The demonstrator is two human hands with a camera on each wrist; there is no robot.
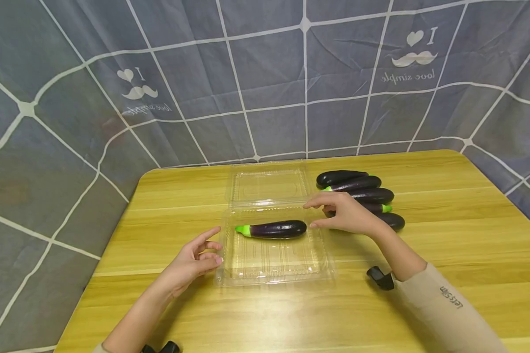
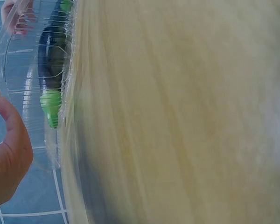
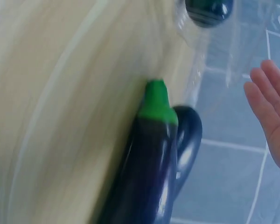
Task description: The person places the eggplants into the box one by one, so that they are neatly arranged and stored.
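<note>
Eggplant (image 1: 276,229) being cradled left-to-right in clear box (image 1: 276,257).
Beyond its ends, left hand (image 1: 192,260) and nearer right hand (image 1: 344,212) are being held apart, fingers loose.

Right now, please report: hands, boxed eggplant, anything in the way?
Left hand at left edge of clear clamshell. Right hand empty, near boxed eggplant. Lid open; nothing visibly blocking.

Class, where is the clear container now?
In the head view, the container lies open between the left hand and right hand, left of the grouped eggplants.
</note>
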